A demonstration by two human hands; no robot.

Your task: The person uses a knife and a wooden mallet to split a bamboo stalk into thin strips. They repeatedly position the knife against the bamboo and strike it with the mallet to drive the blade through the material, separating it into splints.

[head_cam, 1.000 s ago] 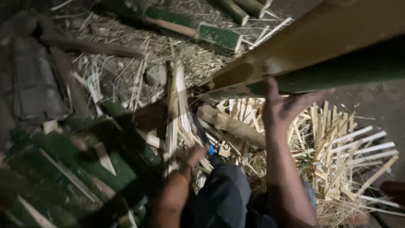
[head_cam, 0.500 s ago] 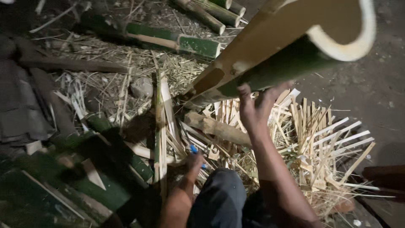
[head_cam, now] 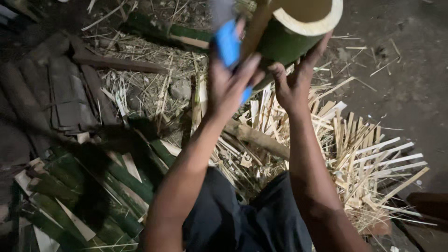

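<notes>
Bamboo culm (head_cam: 298,28), green, cut end now raised close to camera: right hand (head_cam: 294,86) cupped beneath it, left hand (head_cam: 228,79) newly lifted, clamped on blue-handled tool (head_cam: 228,44); 1 split-strip pile (head_cam: 364,154) below.

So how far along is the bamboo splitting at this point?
Well under way. Done: a heap of pale split strips lies at right and green split slabs at lower left. In hand: the right hand steadies a green bamboo culm while the left hand grips a blue-handled tool at its end. Left: this culm, uncut.
</notes>
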